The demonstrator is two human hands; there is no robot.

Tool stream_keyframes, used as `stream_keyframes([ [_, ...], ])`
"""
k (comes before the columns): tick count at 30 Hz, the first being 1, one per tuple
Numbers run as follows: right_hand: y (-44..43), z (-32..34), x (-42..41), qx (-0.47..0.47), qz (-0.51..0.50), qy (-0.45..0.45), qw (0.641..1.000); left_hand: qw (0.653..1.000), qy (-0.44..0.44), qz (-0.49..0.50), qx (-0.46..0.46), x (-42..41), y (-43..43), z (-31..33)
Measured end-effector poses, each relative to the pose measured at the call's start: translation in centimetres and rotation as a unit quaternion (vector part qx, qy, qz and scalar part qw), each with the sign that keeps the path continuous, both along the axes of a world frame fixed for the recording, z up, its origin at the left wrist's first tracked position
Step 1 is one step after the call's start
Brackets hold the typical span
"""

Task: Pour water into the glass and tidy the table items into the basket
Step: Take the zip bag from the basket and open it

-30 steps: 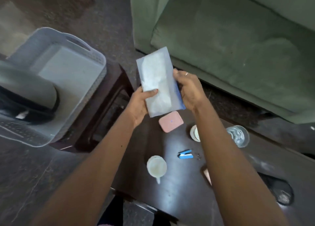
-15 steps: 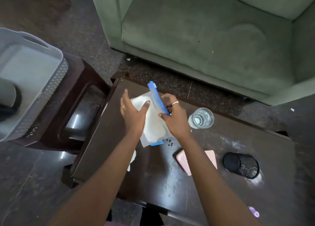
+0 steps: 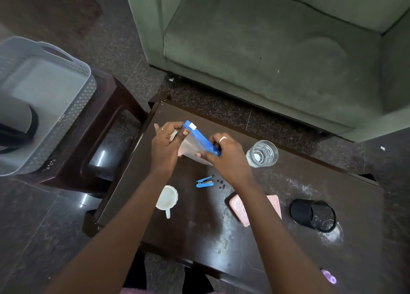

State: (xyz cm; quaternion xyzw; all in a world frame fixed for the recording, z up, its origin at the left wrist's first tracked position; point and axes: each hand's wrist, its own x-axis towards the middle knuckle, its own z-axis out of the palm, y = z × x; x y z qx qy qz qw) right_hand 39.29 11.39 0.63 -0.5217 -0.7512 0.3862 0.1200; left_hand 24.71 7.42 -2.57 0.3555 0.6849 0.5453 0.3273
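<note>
Both hands hold a clear zip pouch with a blue top strip (image 3: 200,139) just above the dark table (image 3: 199,238). My left hand (image 3: 167,147) pinches the strip's upper end, my right hand (image 3: 224,155) pinches its lower end. A glass of water (image 3: 262,154) stands to the right of my right hand. The grey basket (image 3: 73,98) sits on a dark stool at the left, with a grey and black object inside. On the table lie a small blue stapler (image 3: 204,182), several small black bits (image 3: 220,183), a white cup (image 3: 166,198), a pink case (image 3: 239,208) and a black mesh holder (image 3: 314,215) on its side.
A green sofa (image 3: 277,49) stands beyond the table. A small purple item (image 3: 328,276) lies at the table's near right. White powdery smears mark the tabletop at the right. The dark stool (image 3: 106,138) stands close to the table's left edge.
The pouch has come down from in front of the basket area to just above the table. My hands have shifted from its flat sides to the two ends of the blue strip.
</note>
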Motion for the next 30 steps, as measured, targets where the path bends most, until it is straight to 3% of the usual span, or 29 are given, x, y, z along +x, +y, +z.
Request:
stream_keyframes([
  [11, -1.0, 2.1, -5.5, -0.024, -0.08, 0.179, 0.98, 0.993, -0.089, 0.039, 0.062, -0.2, -0.9, 1.0],
  [16, -1.3, 1.1, -5.7, 0.09, -0.051, 0.088, 0.991, 0.993, -0.063, 0.091, 0.033, 0.2, -1.2, 0.6],
  [22, -3.0, -1.5, -1.9, 0.187, -0.04, -0.065, 0.979, 0.965, -0.14, 0.219, 0.042, -0.7, 0.0, 0.2],
  [27, -4.7, -3.3, 2.5, 0.141, -0.047, -0.108, 0.983, 0.969, -0.129, 0.207, 0.042, -1.3, 0.0, -0.1],
  [30, -4.7, -3.4, 2.6, 0.085, -0.036, -0.072, 0.993, 0.974, -0.124, 0.184, 0.031, -1.2, 0.0, -0.7],
])
